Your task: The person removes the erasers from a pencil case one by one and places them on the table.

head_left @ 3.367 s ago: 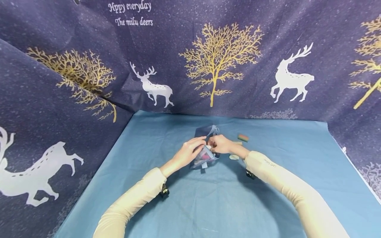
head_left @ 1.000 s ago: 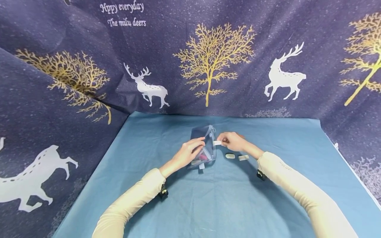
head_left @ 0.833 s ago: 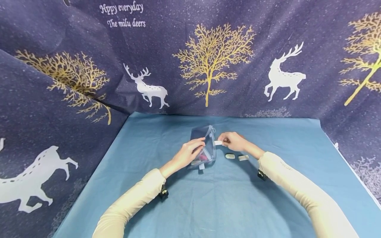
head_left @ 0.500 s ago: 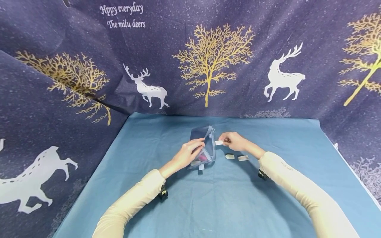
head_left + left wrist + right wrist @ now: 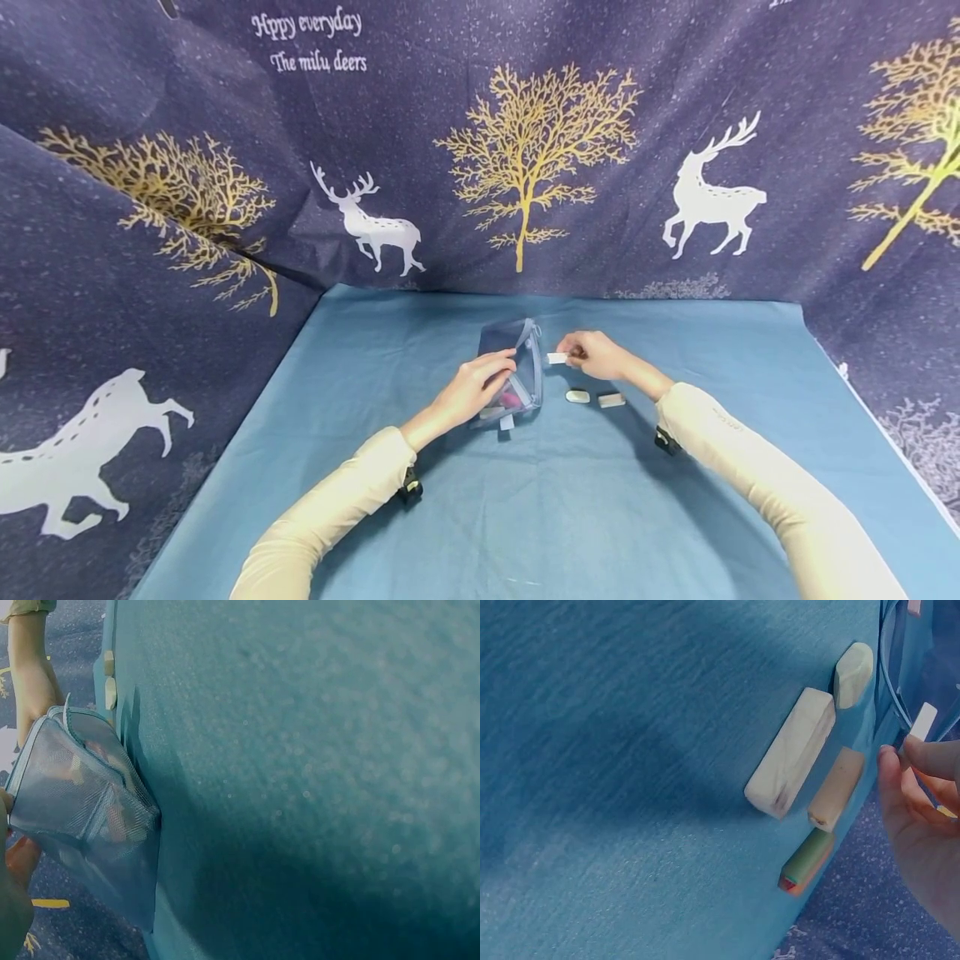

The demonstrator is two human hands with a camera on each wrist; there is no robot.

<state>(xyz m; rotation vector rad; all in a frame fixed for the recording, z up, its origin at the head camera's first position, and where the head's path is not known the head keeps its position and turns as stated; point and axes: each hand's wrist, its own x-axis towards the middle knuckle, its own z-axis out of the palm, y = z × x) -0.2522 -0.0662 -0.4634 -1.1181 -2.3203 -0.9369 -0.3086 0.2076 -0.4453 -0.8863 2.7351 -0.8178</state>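
Half a second ago the white block (image 5: 924,721) showed right at the rim of the mesh pouch (image 5: 75,802); the right hand (image 5: 596,356) has since drawn it slightly away, and it sits just beside the open mouth. Further back, that hand was at the opening itself. The left hand (image 5: 476,385) has stayed on the pouch, its fingers clamped on the edge. The right hand's fingers are pinched on the white block.

There are one pouch, one block held, and four blocks on the tabletop (image 5: 600,500): a long pale block (image 5: 791,754), a rounded pale block (image 5: 853,675), a tan block (image 5: 837,789) and a green-and-red block (image 5: 808,859). Inside the pouch, a pink item (image 5: 512,400) shows through the mesh; the full count there cannot be told.
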